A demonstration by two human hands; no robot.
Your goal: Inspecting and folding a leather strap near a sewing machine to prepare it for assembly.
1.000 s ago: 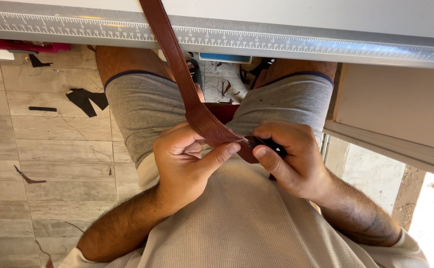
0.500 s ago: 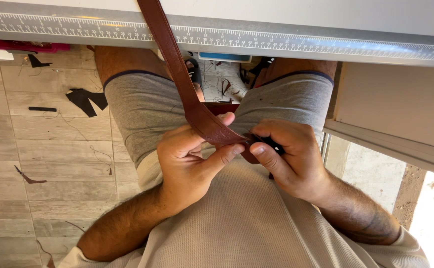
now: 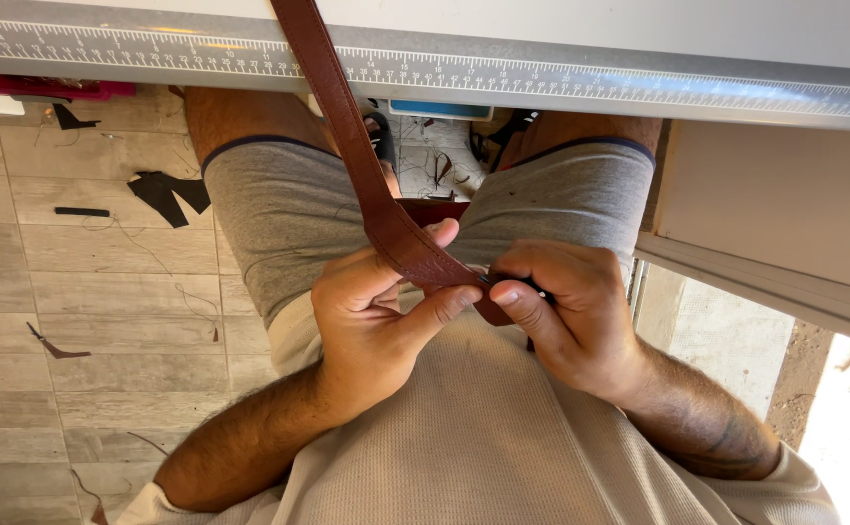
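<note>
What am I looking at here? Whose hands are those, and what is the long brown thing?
The picture comes from a small camera worn on a person's head, looking straight down at their own lap. So you see their left hand and right hand from above, with no machine at all.

The long brown thing is a leather strap. It hangs down from the edge of the table at the top, which has a ruler along its rim. Both hands pinch the strap's lower end, and the right hand also grips something small and dark that I cannot make out.

Below are grey shorts, and dark scraps lie on the tiled floor.
</note>
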